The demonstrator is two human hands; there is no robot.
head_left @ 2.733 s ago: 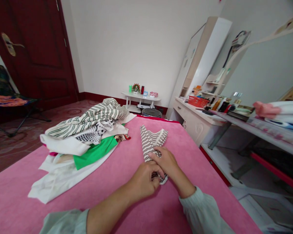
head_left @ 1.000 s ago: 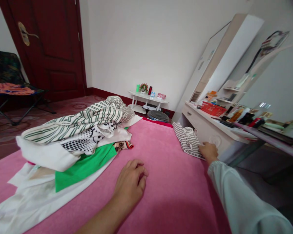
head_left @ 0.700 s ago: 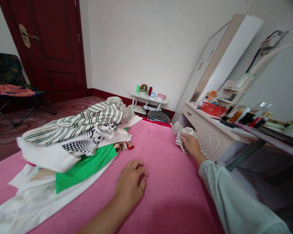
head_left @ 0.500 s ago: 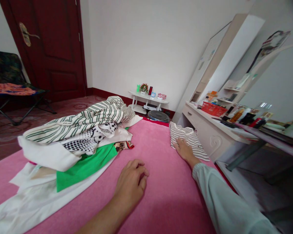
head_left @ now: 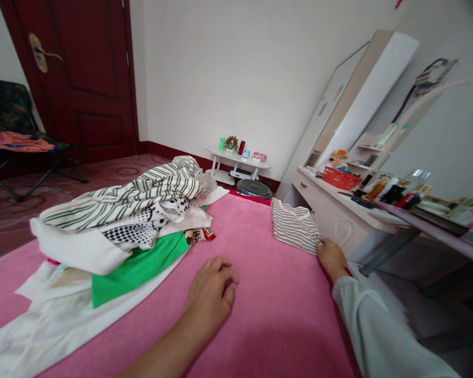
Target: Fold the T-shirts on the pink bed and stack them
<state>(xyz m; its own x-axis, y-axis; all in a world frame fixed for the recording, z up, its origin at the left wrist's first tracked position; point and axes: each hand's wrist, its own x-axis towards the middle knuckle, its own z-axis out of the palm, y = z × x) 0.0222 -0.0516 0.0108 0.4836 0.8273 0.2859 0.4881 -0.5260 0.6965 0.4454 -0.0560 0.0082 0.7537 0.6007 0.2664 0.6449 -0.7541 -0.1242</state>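
A white shirt with dark stripes (head_left: 294, 227) lies folded flat near the right edge of the pink bedspread (head_left: 256, 310). My right hand (head_left: 331, 257) is at its near right corner, fingers closed on the fabric's edge. My left hand (head_left: 212, 286) rests on the bedspread in the middle, holding nothing, its fingers loosely bent and apart. To its left is a heap of clothes: a green-and-white striped garment (head_left: 142, 197) on top, a black-dotted white piece (head_left: 136, 231) under it, then green cloth (head_left: 142, 268) and white cloth (head_left: 51, 328).
Along the right side stands a dressing table (head_left: 339, 210) with a red basket (head_left: 341, 178) and several bottles. A low white table (head_left: 238, 156) is beyond the bed's far end. At the left, a folding chair (head_left: 16, 144) holds orange cloth.
My right hand has gone from lying flat on the striped shirt to its near right corner, and the shirt's right side is now drawn inward. My left hand stays put.
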